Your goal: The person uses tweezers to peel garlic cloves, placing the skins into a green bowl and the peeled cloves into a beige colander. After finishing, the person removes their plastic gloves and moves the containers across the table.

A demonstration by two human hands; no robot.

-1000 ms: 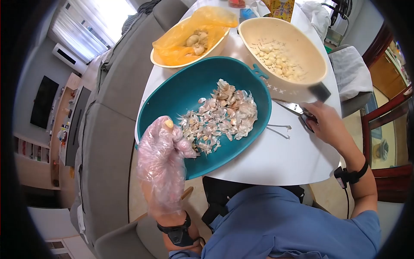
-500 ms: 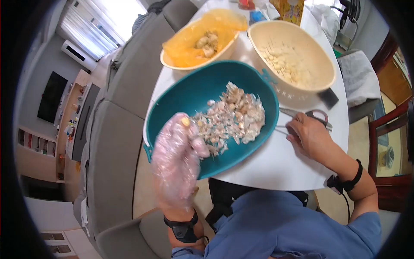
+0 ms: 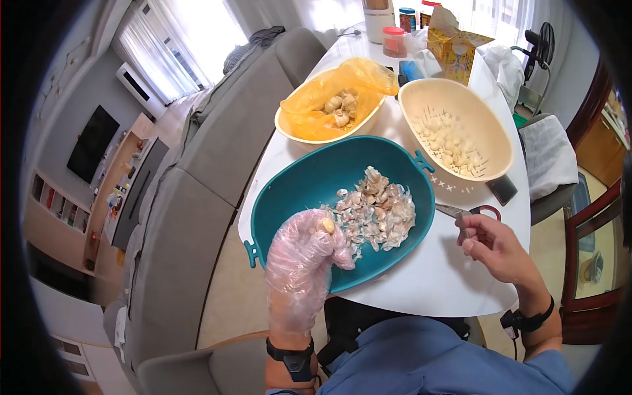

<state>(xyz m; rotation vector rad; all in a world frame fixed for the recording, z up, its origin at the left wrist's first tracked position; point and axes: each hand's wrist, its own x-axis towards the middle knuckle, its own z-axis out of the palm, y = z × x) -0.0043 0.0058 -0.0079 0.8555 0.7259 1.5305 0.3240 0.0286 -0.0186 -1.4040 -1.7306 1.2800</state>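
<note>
The small pale garlic clove [image 3: 327, 226] sat pinched in the closed grip of your plastic-gloved left hand [image 3: 304, 261], above the near rim of the teal oval plastic basin [image 3: 296, 191] holding papery garlic skins [image 3: 376, 209]. Your bare right hand [image 3: 497, 245] was closed on the red-handled metal scissors [image 3: 471, 212], resting on the white desk [image 3: 428, 276].

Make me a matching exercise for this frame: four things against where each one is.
Things:
1. garlic clove
2. garlic skins
3. peeled cloves
4. scissors

Places:
A. in the cream colander
B. on the white table by the right hand
C. in the gloved left hand
D. in the teal basin

Pairs: 1-C, 2-D, 3-A, 4-B
</note>
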